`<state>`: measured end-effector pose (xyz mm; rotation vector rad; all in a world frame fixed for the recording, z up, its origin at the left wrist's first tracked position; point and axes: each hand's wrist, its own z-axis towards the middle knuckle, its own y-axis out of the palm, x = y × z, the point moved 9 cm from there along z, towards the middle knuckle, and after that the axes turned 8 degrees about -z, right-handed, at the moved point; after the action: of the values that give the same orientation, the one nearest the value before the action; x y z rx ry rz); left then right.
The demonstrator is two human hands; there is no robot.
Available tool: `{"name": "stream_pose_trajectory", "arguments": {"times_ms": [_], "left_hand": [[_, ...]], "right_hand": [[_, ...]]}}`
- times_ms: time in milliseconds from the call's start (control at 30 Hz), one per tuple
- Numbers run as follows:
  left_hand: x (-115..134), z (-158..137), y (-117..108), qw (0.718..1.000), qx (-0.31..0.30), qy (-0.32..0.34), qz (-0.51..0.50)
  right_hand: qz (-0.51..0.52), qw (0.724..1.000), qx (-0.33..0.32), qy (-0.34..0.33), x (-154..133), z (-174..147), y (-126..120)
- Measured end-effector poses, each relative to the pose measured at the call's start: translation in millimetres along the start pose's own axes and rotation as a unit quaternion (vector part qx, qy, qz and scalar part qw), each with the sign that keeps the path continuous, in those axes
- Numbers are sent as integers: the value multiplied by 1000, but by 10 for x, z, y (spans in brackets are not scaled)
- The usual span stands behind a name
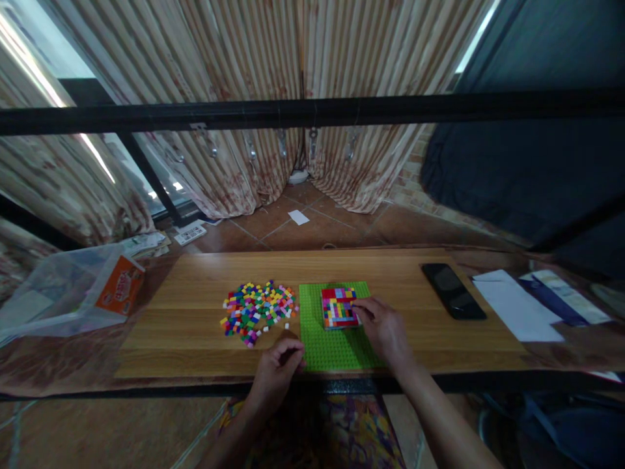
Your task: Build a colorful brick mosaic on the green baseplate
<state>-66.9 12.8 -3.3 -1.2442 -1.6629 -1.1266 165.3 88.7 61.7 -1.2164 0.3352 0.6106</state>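
Observation:
A green studded baseplate (312,345) lies on the wooden board. On its upper part stands a low block of multicoloured toy bricks (338,309), with red, yellow, blue and purple pieces on top. My right hand (385,329) reaches in from the right, its thumb and fingertips pinched at the block's right edge; what sits between them is too small to make out. My left hand (279,366) rests by the baseplate's lower left edge, fingers curled together, their contents hidden. Just beyond it lies a loose pile of small coloured bricks (258,309), and a white brick (287,326) sits apart.
A black phone (453,290) lies on the right of the wooden board (185,355). White papers (517,306) are farther right. At the left stands a clear plastic bin (63,286) with an orange label. A dark rail (312,112) crosses in front of striped curtains (244,58).

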Motion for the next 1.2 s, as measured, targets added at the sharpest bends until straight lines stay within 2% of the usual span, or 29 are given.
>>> {"name": "stream_pose_trajectory", "arguments": {"times_ms": [200,467,733,900,1200], "left_hand": [[-60,-2,-2,1000,-7,-6,-13],[-91,7,-1,999,-11,-10,-29],[-53,-4,12,1000,-21,1,-13],[-35,-8,16,1000,-21,2,-10],[-50,-5,15,1000,-22,-3,2]], "right_hand": [[25,998,15,62,126,-30,44],[73,992,23,101,155,-79,-7],[194,961,50,192,375,-4,122],[232,951,44,200,380,18,262],[206,956,45,207,367,-17,268]]}}
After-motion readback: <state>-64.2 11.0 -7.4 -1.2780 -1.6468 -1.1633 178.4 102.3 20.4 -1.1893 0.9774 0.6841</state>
